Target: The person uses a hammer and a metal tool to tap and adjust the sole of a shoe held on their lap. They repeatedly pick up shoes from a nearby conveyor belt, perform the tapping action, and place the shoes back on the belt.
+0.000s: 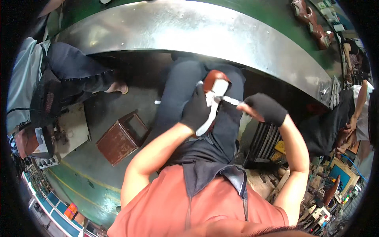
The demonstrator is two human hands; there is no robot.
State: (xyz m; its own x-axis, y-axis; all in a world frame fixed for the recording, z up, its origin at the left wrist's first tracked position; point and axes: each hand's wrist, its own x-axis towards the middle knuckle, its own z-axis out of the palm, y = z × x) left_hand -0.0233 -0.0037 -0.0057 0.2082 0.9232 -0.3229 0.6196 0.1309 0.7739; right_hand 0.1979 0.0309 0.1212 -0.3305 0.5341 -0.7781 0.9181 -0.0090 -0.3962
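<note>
left hand: gloved, grips reddish-brown shoe
right hand: gloved, holds thin tool at the shoe
far: curved metal conveyor

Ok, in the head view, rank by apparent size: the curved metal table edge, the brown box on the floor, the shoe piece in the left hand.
1. Curved metal table edge
2. Brown box
3. Shoe piece, though it sits nearer the camera, so true size is unsure.

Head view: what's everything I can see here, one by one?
Shoe: one, reddish-brown with white lining, held over the lap.
Tool: one, pale, slim, tip at the shoe.
Bench: one, curved, shiny metal, ahead.
Shoes on bench: two or so, brown, far right.
Box: one, dark red, floor at left.
Co-workers: one seated left, one right.
Left hand: black glove, grip on shoe.
Right hand: black glove, grip on tool.
</note>
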